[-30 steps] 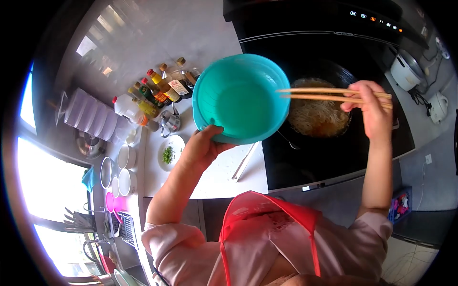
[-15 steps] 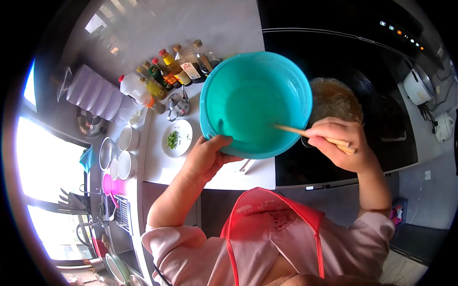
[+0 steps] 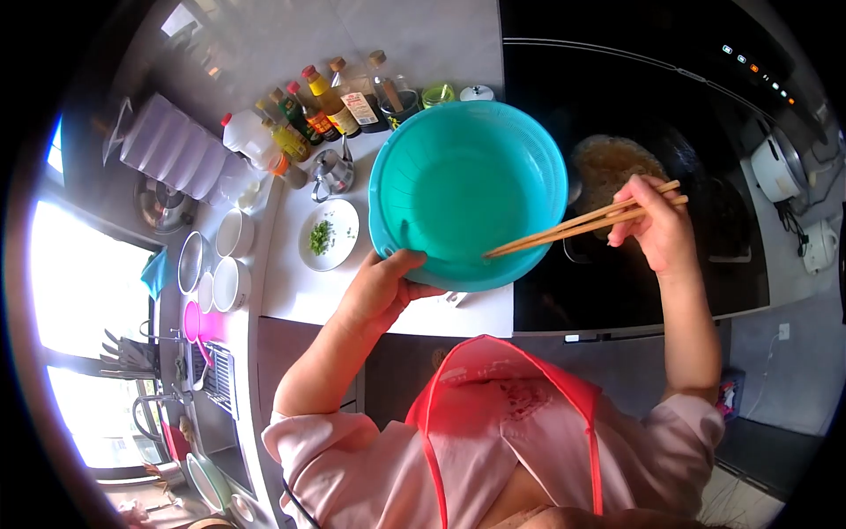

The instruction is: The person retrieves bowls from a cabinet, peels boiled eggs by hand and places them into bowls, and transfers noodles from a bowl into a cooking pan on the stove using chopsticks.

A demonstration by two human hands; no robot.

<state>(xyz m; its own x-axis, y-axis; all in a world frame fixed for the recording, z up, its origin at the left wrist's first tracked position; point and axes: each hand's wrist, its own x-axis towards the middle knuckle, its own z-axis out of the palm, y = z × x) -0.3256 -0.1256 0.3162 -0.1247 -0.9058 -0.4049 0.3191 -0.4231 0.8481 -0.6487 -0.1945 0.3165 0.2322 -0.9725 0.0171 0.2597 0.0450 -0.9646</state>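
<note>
A teal basin (image 3: pixel 467 189) is tilted so that its inside faces me, and it looks empty. My left hand (image 3: pixel 386 286) grips its lower left rim, thumb on the inside. Wooden chopsticks (image 3: pixel 582 222) are held in my right hand (image 3: pixel 655 227), their tips together over the basin's lower inner wall. Behind my right hand, a dark wok (image 3: pixel 674 159) stands on the black stove (image 3: pixel 564 304) with noodles in brownish liquid (image 3: pixel 612 167), partly covered by the hand and the basin.
Left of the basin, a white plate (image 3: pixel 329 256) of chopped greens stands on the counter (image 3: pixel 300 304), near a metal pot (image 3: pixel 331 174). Sauce bottles (image 3: pixel 339 106) line the wall. White bowls (image 3: pixel 231 284) stand further left, and a white cooker (image 3: pixel 777 167) is at the far right.
My right hand first came down and left from over the wok, bringing the chopstick tips into the basin, then shifted up a little. The view has turned, showing more jars behind the basin.
</note>
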